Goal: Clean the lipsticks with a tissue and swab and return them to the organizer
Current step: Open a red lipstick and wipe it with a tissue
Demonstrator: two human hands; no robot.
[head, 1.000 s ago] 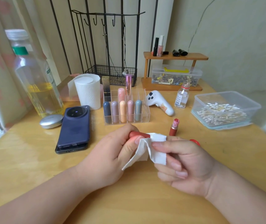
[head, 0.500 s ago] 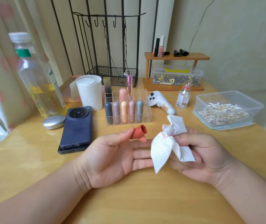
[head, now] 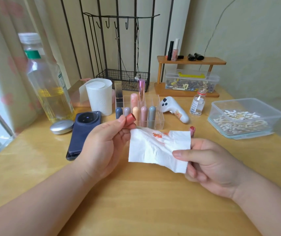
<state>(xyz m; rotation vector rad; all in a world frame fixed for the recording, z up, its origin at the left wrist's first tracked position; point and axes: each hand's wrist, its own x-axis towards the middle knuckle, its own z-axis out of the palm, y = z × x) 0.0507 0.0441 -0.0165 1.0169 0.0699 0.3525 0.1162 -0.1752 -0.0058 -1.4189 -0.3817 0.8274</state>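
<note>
Left hand [head: 102, 143] pinches cap [head: 130, 118], mouth tilted up-right; right hand [head: 213, 164] pinches tissue [head: 156, 149].

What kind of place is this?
Likely a home vanity desk: an organizer of lipsticks, a tub of swabs, a curtain alongside.

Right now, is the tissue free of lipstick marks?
No, the tissue pinched in the right hand bears orange-red smears near its top edge.
</note>
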